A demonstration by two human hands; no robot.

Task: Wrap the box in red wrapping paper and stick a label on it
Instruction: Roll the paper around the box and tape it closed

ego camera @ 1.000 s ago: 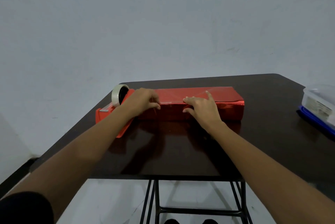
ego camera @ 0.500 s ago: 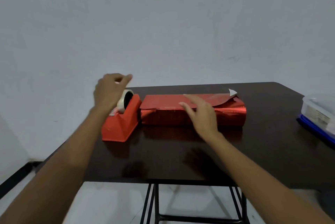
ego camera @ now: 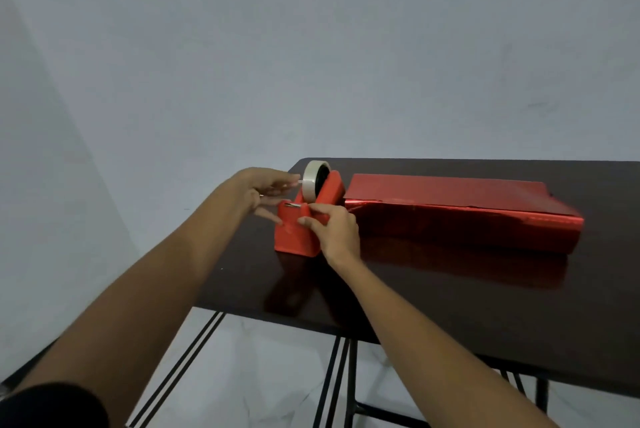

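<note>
Gripping red plastic tape dispenser (ego camera: 291, 241) in curled right hand (ego camera: 334, 231); touching white tape roll (ego camera: 310, 182) with spread left hand (ego camera: 266, 190) fingers, pinching maybe. Shiny red-wrapped box (ego camera: 450, 216) just beside.

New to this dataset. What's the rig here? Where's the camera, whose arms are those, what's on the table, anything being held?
There is no robot here. A person works bare-handed, and the single picture comes from a wide-angle camera worn on their head, looking forward and down, so the arms are the wearer's own. On the dark table sits a red tape dispenser carrying a tape roll. Beside it lies a long box covered in red wrapping paper, which no hand touches. The right hand grips the dispenser's front. The left hand reaches to the roll; whether it pinches tape is unclear.
</note>
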